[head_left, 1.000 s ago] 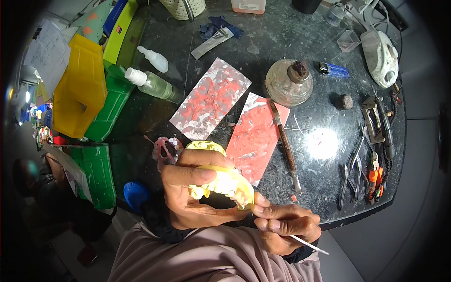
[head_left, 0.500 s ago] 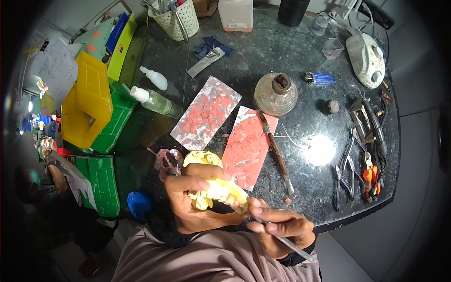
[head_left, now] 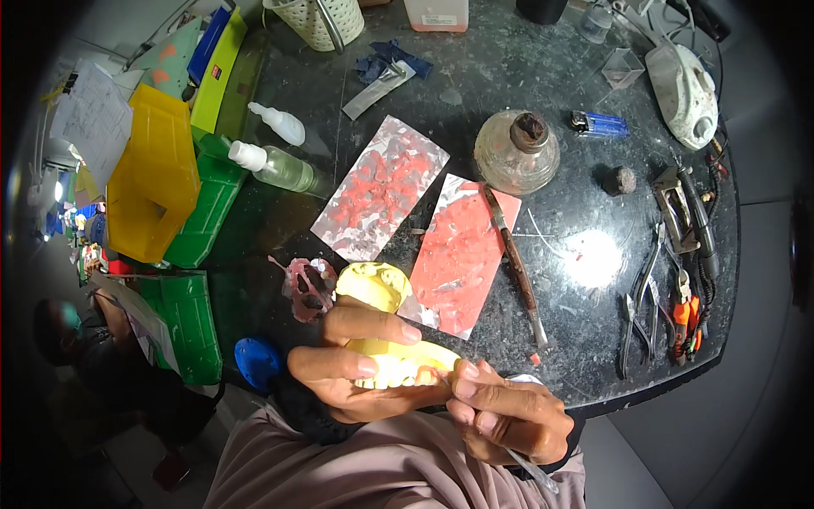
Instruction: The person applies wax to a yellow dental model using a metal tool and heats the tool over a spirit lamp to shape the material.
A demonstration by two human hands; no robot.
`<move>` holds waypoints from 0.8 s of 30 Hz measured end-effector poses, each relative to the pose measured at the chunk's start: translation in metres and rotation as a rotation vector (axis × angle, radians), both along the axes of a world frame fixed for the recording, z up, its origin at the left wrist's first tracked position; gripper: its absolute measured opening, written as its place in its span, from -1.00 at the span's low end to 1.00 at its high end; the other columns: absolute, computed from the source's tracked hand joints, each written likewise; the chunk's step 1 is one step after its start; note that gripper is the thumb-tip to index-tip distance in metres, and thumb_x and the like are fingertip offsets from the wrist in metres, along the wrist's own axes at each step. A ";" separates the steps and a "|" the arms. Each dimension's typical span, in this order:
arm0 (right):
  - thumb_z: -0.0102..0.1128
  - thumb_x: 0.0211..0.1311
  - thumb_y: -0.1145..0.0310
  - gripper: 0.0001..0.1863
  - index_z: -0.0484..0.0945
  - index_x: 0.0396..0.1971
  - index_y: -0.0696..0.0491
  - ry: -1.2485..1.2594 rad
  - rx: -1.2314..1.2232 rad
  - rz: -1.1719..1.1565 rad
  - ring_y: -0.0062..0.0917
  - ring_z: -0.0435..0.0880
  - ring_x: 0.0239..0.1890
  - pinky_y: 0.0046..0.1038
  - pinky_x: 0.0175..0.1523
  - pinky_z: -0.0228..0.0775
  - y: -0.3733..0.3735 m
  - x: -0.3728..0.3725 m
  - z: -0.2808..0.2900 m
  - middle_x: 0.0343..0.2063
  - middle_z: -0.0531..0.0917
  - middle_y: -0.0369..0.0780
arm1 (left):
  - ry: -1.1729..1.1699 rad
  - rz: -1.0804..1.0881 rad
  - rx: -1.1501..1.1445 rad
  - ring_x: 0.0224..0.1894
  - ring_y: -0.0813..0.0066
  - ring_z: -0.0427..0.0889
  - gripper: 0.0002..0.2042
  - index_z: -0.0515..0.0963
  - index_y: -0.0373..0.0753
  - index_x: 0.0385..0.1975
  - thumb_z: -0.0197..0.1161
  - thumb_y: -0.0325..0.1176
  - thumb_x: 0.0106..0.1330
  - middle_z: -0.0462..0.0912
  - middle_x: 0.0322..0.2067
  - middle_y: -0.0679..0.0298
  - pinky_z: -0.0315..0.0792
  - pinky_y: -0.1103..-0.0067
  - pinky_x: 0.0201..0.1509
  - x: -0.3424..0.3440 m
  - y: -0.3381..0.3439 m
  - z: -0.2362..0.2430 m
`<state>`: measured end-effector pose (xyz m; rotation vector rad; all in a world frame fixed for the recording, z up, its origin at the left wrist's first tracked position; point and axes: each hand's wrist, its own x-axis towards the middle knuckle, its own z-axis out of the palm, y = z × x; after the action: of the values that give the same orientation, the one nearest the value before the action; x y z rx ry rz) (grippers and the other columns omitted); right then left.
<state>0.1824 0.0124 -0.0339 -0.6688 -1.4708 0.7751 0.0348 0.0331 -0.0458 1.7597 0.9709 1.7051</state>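
My left hand (head_left: 335, 373) grips a yellow dental cast (head_left: 407, 352), its row of teeth turned toward me. At the cast's right end, my right hand (head_left: 513, 416) pinches a slender metal instrument (head_left: 534, 475). Its tip meets the teeth, partly hidden by my fingers. Just beyond my left hand, a second yellow dental cast (head_left: 373, 284) lies on the dark table, beside a pink openwork piece (head_left: 307, 288). Farther off are two flat rectangular plates smeared with pink wax, a left plate (head_left: 381, 187) and a right plate (head_left: 454, 263). A wooden-handled wax knife (head_left: 513, 263) rests across the right plate's edge.
A round glass burner (head_left: 517, 157) stands beyond the plates, with a blue lighter (head_left: 600, 125) near it. Pliers (head_left: 642, 297) lie at the right edge. Left are a spray bottle (head_left: 275, 167), yellow bin (head_left: 153, 178) and green bin (head_left: 182, 322). Another person (head_left: 93, 356) sits far left.
My left hand has tipped the cast so its teeth face me more. The right hand and instrument stay at its right end. The whole view has shifted slightly.
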 end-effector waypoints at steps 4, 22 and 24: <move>0.24 -0.13 0.74 -0.81 0.37 -0.64 0.28 0.161 -0.127 0.033 -0.12 0.59 -0.20 -0.31 -0.08 0.48 -0.002 0.000 0.006 -0.38 0.57 0.13 | -0.070 0.005 0.010 -0.43 0.47 0.48 -0.33 0.10 -0.09 -0.23 0.50 -0.54 -0.25 0.43 -0.30 0.10 0.37 0.53 -0.37 0.008 0.000 -0.001; -0.03 0.25 0.32 -0.77 0.20 -0.37 0.17 0.095 -0.456 -0.236 -0.16 0.59 -0.20 -0.34 -0.25 0.55 0.003 -0.002 -0.003 -0.27 0.51 0.24 | -0.403 -0.499 -0.951 -0.02 0.37 0.43 -0.06 -0.27 -0.44 0.24 0.24 -0.61 -0.12 -0.13 0.26 -0.10 0.44 0.65 -0.12 -0.025 -0.001 0.042; -0.06 0.26 0.35 -0.81 0.19 -0.36 0.15 0.125 -0.457 -0.244 -0.16 0.60 -0.21 -0.40 -0.25 0.54 0.003 -0.002 -0.004 -0.27 0.50 0.25 | -0.356 -0.500 -0.891 -0.01 0.33 0.46 -0.03 -0.29 -0.46 0.24 0.30 -0.60 -0.13 -0.17 0.27 -0.13 0.42 0.67 -0.10 -0.026 -0.001 0.039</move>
<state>0.1803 0.0150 -0.0383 -1.1016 -1.0781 0.9517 0.0086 0.0322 -0.0065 0.9513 0.8360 0.9715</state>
